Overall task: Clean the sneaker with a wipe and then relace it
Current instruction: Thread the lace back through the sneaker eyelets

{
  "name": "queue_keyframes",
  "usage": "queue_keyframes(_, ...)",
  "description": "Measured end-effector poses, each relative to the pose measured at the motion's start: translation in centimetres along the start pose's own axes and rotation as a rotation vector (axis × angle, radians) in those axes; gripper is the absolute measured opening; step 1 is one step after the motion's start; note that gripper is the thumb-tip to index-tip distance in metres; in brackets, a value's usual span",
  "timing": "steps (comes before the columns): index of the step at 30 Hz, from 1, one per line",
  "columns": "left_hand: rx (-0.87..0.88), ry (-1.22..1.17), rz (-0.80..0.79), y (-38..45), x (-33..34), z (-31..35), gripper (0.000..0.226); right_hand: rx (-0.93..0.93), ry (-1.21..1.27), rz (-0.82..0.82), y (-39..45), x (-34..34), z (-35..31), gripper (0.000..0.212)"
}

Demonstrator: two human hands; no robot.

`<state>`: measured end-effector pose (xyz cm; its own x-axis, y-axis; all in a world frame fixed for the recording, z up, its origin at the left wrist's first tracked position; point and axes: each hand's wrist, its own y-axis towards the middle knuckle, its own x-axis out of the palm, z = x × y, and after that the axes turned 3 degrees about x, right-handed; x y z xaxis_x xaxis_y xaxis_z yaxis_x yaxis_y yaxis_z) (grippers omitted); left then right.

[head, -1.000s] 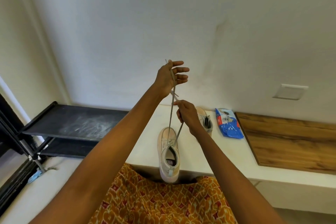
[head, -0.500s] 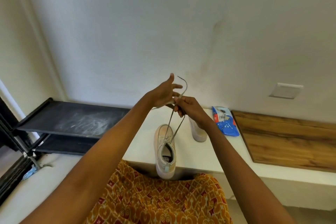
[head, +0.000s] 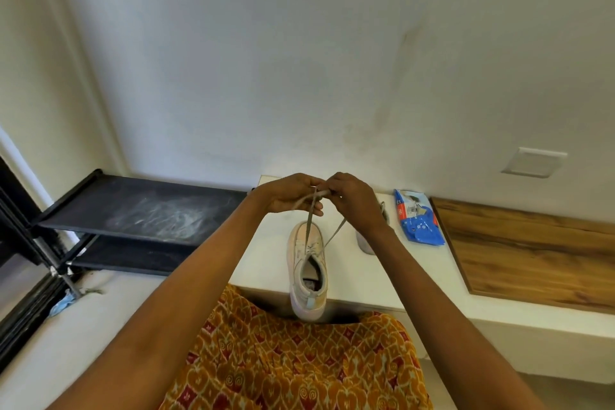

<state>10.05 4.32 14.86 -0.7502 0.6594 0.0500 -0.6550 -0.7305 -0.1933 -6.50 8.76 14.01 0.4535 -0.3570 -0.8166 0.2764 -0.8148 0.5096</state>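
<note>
A pale beige sneaker (head: 307,271) lies on the white ledge (head: 362,280), heel toward me and hanging a little over the front edge. Its grey lace (head: 310,221) rises in two strands from the upper eyelets to my hands. My left hand (head: 293,195) and my right hand (head: 354,198) meet above the toe, and each pinches one lace strand. A second sneaker (head: 367,243) stands behind my right wrist, mostly hidden. A blue wipe packet (head: 417,218) lies to the right of it.
A black shoe rack (head: 139,210) with a dusty top shelf stands left of the ledge. A wooden panel (head: 532,250) covers the ledge's right part. The wall with a white switch plate (head: 534,161) rises close behind. My orange patterned clothing (head: 293,363) fills the foreground.
My left hand came down from high above the sneaker to meet my right hand. Both hands now hold the lace strands together low over the toe.
</note>
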Motion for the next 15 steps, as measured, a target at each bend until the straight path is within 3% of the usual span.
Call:
queue_keyframes(5,0.070,0.131,0.175,0.2,-0.7,-2.3,0.022,0.038,0.237,-0.068,-0.4,0.9,0.8,0.026)
queue_keyframes(7,0.088,0.064,0.303,0.4,-1.7,-3.9,0.026,0.092,0.138,-0.154,-0.7,1.4,2.3,0.033)
queue_keyframes(9,0.097,-0.269,0.422,0.6,-2.5,-5.7,0.030,0.166,-0.121,-0.323,-1.4,2.1,4.1,0.034)
queue_keyframes(11,0.110,-0.717,0.488,0.7,-3.1,-7.1,0.038,0.368,-0.152,-0.431,-2.5,3.3,5.3,0.035)
queue_keyframes(13,0.140,-1.021,0.546,0.7,-3.2,-8.4,0.040,0.614,0.090,-0.381,-3.6,4.1,5.4,0.035)
queue_keyframes(15,0.118,-1.088,0.618,0.5,-3.1,-9.6,0.036,0.897,0.503,-0.202,-4.2,4.7,5.1,0.032)
